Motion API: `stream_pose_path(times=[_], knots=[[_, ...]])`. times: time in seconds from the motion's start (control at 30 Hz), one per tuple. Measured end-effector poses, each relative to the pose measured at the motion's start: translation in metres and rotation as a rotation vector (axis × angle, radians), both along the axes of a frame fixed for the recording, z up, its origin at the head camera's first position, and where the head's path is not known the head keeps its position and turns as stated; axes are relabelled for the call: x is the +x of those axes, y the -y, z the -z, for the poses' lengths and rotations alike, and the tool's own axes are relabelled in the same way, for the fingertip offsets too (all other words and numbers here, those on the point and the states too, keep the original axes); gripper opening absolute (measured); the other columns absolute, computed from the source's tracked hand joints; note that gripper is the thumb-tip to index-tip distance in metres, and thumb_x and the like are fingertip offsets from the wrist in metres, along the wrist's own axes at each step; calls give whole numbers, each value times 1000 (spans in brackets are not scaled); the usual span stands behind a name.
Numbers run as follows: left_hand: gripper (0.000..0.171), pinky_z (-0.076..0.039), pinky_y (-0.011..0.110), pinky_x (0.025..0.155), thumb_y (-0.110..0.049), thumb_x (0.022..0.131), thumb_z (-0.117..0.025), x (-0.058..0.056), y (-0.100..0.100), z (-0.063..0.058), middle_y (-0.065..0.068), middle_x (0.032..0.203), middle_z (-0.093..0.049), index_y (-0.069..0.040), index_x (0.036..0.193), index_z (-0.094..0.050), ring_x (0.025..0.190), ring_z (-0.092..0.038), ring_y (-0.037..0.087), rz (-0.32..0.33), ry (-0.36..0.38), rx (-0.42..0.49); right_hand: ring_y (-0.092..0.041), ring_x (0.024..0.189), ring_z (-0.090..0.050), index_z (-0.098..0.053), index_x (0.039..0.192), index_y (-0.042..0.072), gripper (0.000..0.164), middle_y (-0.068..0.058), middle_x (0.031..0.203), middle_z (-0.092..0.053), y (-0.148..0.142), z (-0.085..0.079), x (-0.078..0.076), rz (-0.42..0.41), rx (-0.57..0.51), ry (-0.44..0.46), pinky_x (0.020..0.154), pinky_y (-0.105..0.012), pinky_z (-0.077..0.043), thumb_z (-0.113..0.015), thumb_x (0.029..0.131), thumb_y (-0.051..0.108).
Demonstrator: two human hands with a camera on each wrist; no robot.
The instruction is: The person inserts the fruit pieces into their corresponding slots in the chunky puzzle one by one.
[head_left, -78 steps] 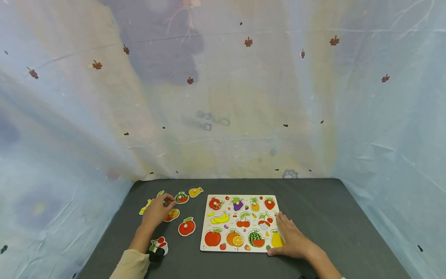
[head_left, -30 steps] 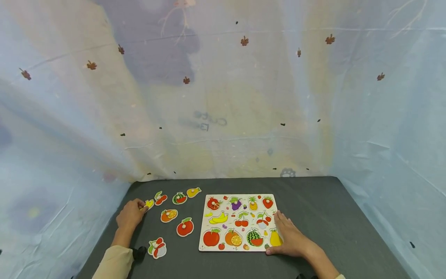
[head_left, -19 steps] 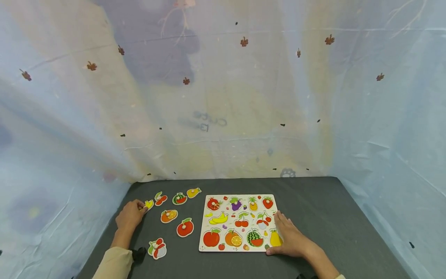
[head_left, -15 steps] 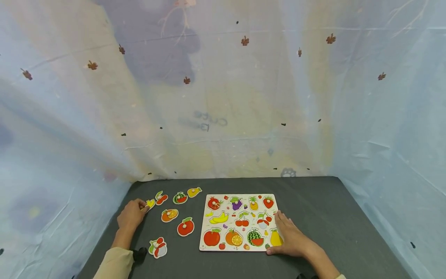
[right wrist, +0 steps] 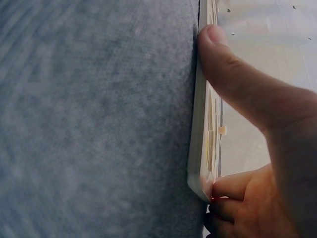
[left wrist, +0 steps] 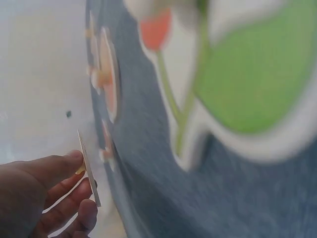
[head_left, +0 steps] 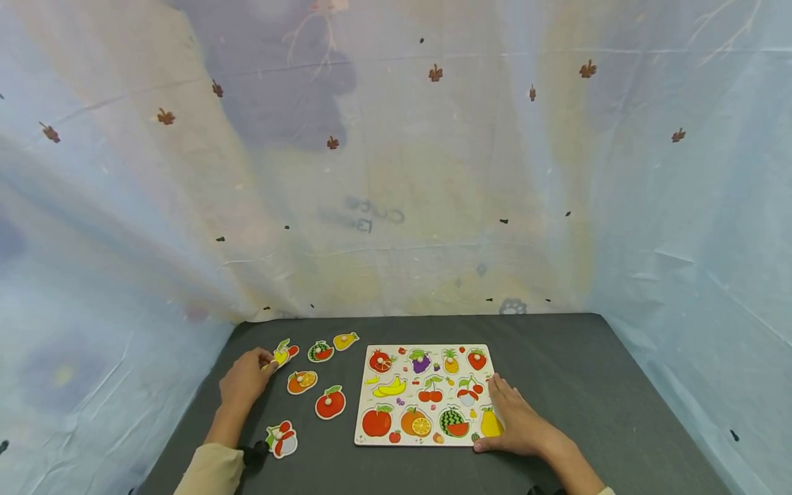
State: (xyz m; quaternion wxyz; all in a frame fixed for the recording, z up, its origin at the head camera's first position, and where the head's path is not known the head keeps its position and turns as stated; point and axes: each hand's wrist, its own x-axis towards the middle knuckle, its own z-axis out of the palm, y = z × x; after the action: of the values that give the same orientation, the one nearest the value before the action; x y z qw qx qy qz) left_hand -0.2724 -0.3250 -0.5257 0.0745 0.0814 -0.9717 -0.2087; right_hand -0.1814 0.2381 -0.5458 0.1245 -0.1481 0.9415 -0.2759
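My left hand (head_left: 243, 377) pinches a flat banana puzzle piece (head_left: 280, 358) at the left of the head view. In the left wrist view the banana piece (left wrist: 89, 171) appears edge-on between thumb and fingers, off the table. It overlaps the cherry piece (head_left: 293, 350) in the head view. My right hand (head_left: 518, 418) rests on the near right corner of the white fruit puzzle board (head_left: 361, 434), fingers straight along its right side. In the right wrist view the thumb (right wrist: 215, 47) lies along the edge of the board (right wrist: 198, 134).
Other knobbed pieces lie left of the board: watermelon (head_left: 320, 351), pear (head_left: 346, 341), orange (head_left: 302, 382), apple (head_left: 331, 403) and a red, white and green piece (head_left: 282, 440) by the left wrist. The dark grey table (head_left: 544, 357) meets a patterned curtain (head_left: 396, 206) behind.
My left hand went from near the orange and watermelon pieces to the banana piece, took hold of it, and has now moved it slightly right and up. The right hand stays put.
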Motion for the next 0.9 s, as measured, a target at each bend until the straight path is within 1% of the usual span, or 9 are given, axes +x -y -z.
stream_pose_path(times=[0.13, 0.3, 0.43, 0.57, 0.63, 0.77, 0.83, 0.9], knots=[[24, -53, 60, 76, -25, 99, -79, 1, -12, -3, 13, 108, -72, -5, 112, -73, 91, -69, 32, 13, -25, -20, -50, 160, -18, -19, 164, -13, 139, -34, 173, -14, 0, 0, -1, 0, -2, 5, 127, -66, -15, -93, 74, 62], [25, -53, 63, 81, -25, 99, -80, 3, -27, -8, 14, 111, -72, -6, 113, -73, 97, -70, 35, 32, -49, -21, -50, 161, -18, -19, 164, -13, 139, -34, 173, -14, 0, 1, -2, 1, -2, 5, 127, -66, -15, -93, 74, 62], [24, -54, 62, 81, -26, 99, -80, 6, -36, -10, 13, 112, -72, -7, 113, -74, 97, -70, 34, 48, -52, -31, -51, 161, -18, -19, 164, -14, 139, -35, 173, -14, -1, 3, -2, -3, -1, 0, 127, -67, -15, -93, 74, 62], [26, -55, 61, 81, -28, 99, -81, 8, -46, -13, 16, 119, -71, -9, 115, -74, 98, -70, 34, 71, -45, -52, -51, 160, -18, -19, 164, -13, 139, -34, 173, -13, -1, 4, -1, 0, -6, 2, 127, -67, -15, -93, 74, 62], [25, -55, 60, 80, -28, 98, -81, 10, -53, -16, 16, 121, -71, -9, 114, -74, 96, -70, 33, 84, -44, -59, -51, 160, -18, -19, 165, -13, 139, -34, 173, -13, -1, 4, -2, 2, -7, 0, 127, -67, -15, -93, 74, 62], [21, -56, 55, 73, -26, 98, -82, 14, -65, -23, 10, 112, -73, -11, 110, -75, 84, -69, 25, 110, -54, -44, -50, 160, -18, -19, 165, -13, 140, -34, 173, -14, -1, 4, -2, 5, -2, -1, 127, -67, -15, -94, 73, 62], [19, -56, 52, 69, -25, 97, -83, 16, -72, -24, 7, 106, -74, -11, 108, -75, 79, -67, 21, 126, -64, -39, -50, 160, -18, -19, 165, -13, 140, -34, 173, -14, -1, 5, -2, 6, 1, 0, 127, -66, -15, -94, 73, 62], [19, -56, 50, 67, -25, 97, -83, 17, -77, -23, 5, 105, -74, -11, 107, -75, 76, -66, 19, 143, -73, -43, -50, 160, -19, -19, 165, -12, 140, -34, 173, -14, -1, 4, -2, 7, 4, 1, 127, -66, -15, -93, 73, 62]])
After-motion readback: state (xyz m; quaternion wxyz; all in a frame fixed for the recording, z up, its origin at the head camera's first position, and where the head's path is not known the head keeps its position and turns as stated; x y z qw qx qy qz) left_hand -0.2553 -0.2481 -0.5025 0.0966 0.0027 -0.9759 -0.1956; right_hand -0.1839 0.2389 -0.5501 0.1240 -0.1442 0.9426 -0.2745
